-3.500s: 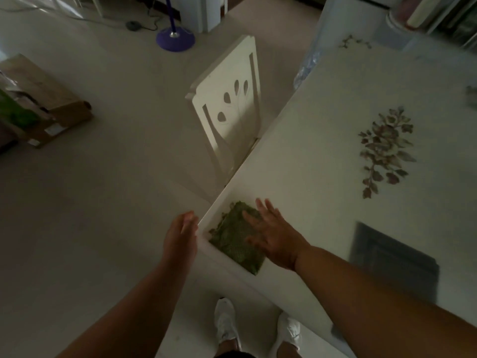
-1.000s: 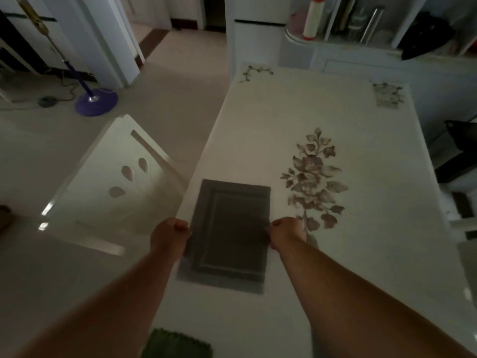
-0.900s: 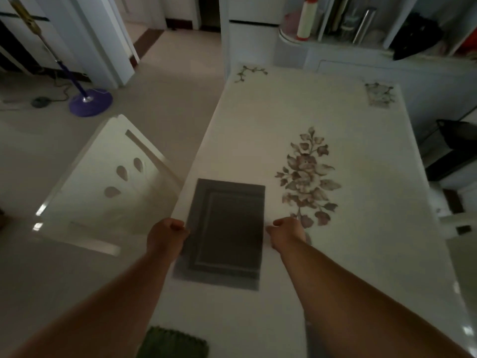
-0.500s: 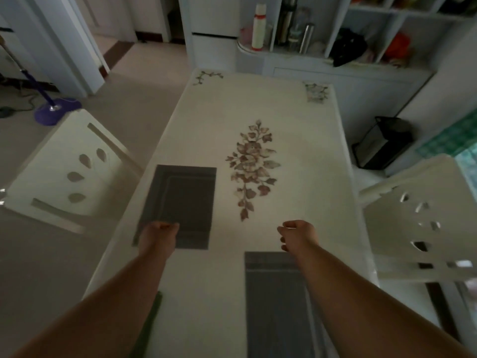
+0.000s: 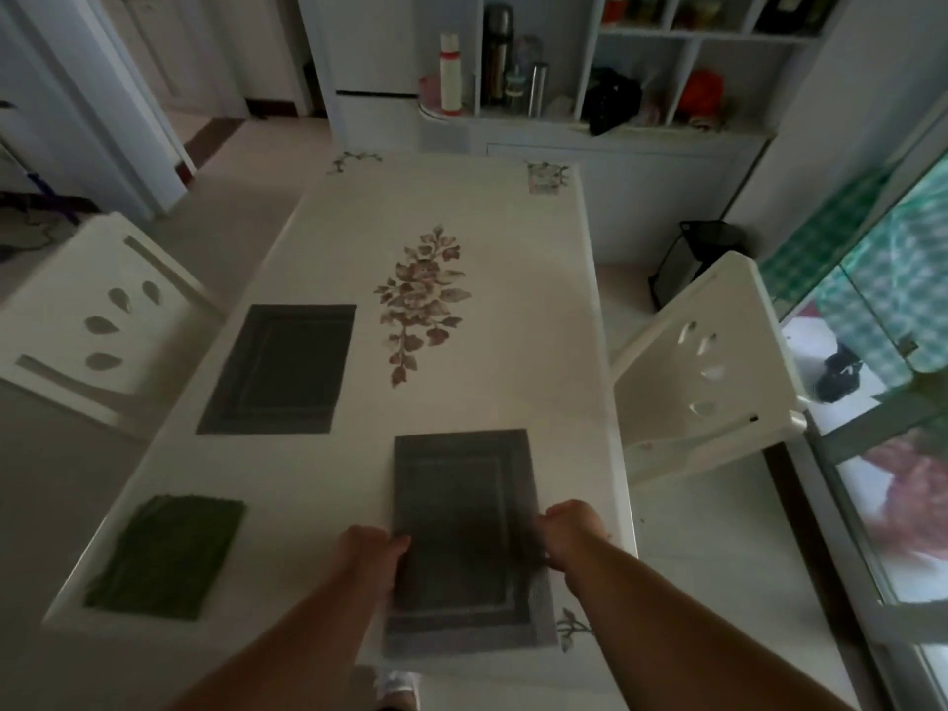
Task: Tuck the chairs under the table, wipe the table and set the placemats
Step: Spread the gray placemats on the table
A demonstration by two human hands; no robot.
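A white table (image 5: pixel 513 238) with a printed flower spray runs away from me. One grey placemat (image 5: pixel 282 369) lies flat at the left side, by the left chair (image 5: pixel 97 320). A second grey placemat (image 5: pixel 464 536) lies at the near right. My left hand (image 5: pixel 367 549) grips its left edge and my right hand (image 5: pixel 572 526) grips its right edge. A folded green cloth (image 5: pixel 166 554) rests on the near left corner. The right chair (image 5: pixel 703 366) stands tucked against the table's right side.
A white cabinet and shelves (image 5: pixel 590 120) with bottles stand beyond the table's far end. A black bin (image 5: pixel 692 254) sits on the floor at the far right. A glass door (image 5: pixel 872 402) is on the right. My white shoe (image 5: pixel 397 687) shows below the table edge.
My hands left the left placemat lying by the left chair and moved right. Both now hold the second placemat at the near right. My view swung right and up.
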